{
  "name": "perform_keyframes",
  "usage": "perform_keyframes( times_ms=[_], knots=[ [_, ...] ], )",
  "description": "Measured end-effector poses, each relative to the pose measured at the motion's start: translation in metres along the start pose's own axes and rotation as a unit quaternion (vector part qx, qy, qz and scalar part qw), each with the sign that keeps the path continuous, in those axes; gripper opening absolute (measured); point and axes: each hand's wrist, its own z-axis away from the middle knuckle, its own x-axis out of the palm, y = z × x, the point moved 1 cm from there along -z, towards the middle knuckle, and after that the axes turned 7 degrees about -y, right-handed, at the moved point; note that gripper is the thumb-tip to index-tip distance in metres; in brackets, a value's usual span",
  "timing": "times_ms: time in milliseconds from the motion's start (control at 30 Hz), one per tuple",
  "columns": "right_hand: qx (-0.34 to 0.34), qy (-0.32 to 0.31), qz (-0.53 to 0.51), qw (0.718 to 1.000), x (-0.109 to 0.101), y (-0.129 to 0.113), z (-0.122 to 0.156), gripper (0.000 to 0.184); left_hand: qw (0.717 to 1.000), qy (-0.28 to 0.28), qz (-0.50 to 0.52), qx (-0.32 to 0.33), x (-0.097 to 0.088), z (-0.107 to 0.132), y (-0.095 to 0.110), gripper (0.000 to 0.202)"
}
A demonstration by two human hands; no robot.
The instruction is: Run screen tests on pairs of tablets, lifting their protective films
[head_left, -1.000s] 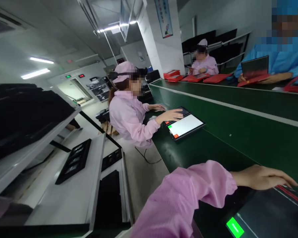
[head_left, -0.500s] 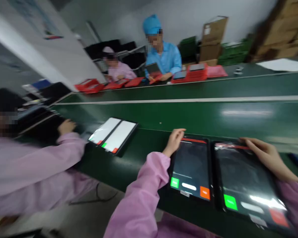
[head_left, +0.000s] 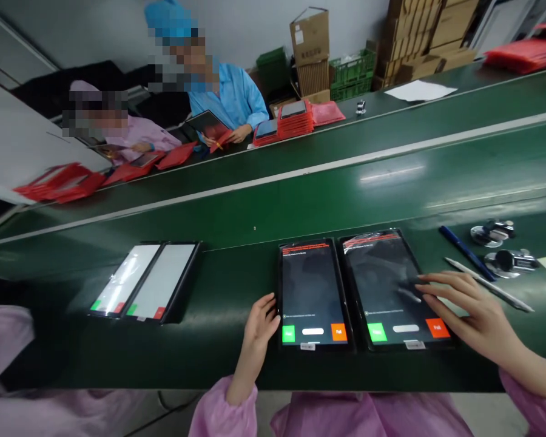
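— Both your hands have dropped from the far edges of the tablets toward their near halves. In the head view, the only one here, your left hand [head_left: 261, 321] rests at the near left side of the left tablet [head_left: 312, 291]. Your right hand [head_left: 468, 312] is over the near right corner of the right tablet [head_left: 384, 282].

— What are my fingers doing?

— They're released, grasping nothing. Your left fingers [head_left: 269, 305] curl lightly at the tablet's edge, perhaps steadying it. Your right fingers [head_left: 437, 282] stretch loosely over the screen, though I can't tell whether they touch the glass.

— Why is everything laid out like this?

— It looks arranged for easy reach. The two tablets lie side by side on the green conveyor belt [head_left: 346, 203], with each green button [head_left: 288, 334] and orange Fail button [head_left: 339, 332] along the near edge, closest to you. A blue pen [head_left: 466, 252] and a white stylus [head_left: 489, 283] lie just right of the right tablet, within your right hand's reach.

— And to my left?

— A co-worker's pink sleeve [head_left: 9, 346] is at near left, with a lit pair of tablets [head_left: 143, 280] set side by side on the belt. Across the far belt, a person in a blue smock [head_left: 230, 106] holds a tablet, with stacked red cases [head_left: 295, 118] nearby.
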Motion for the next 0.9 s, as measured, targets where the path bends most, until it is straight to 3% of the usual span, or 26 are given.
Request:
perform_keyframes(
  times_ms=[200,400,500,633,700,800,900],
  knots=[
    [-0.007,-0.022,0.008,1.0,-0.001,-0.009,0.002,0.021,0.999,-0.023,-0.039,0.019,0.001,0.013,-0.015,0.074],
    [-0.037,-0.043,-0.002,0.998,0.009,-0.03,0.001,0.02,0.997,-0.045,-0.056,-0.007,-0.005,0.012,-0.012,0.077],
    [-0.061,-0.082,0.002,0.995,0.019,-0.041,0.002,0.021,0.997,-0.056,-0.057,-0.007,-0.013,0.002,-0.003,0.077],
    [-0.085,-0.133,0.025,0.987,0.03,-0.054,0.007,0.025,0.991,-0.028,-0.113,0.066,-0.017,-0.029,0.019,0.063],
    [-0.087,-0.152,0.041,0.984,0.033,-0.057,0.01,0.027,0.976,-0.025,-0.182,0.116,-0.013,-0.048,0.031,0.057],
    [-0.095,-0.18,0.055,0.978,0.034,-0.054,0.005,0.03,0.922,-0.043,-0.337,0.188,-0.004,-0.076,0.048,0.046],
    [-0.105,-0.181,0.06,0.976,0.037,-0.035,-0.022,0.032,0.877,-0.066,-0.42,0.224,0.009,-0.101,0.059,0.039]
  ],
)
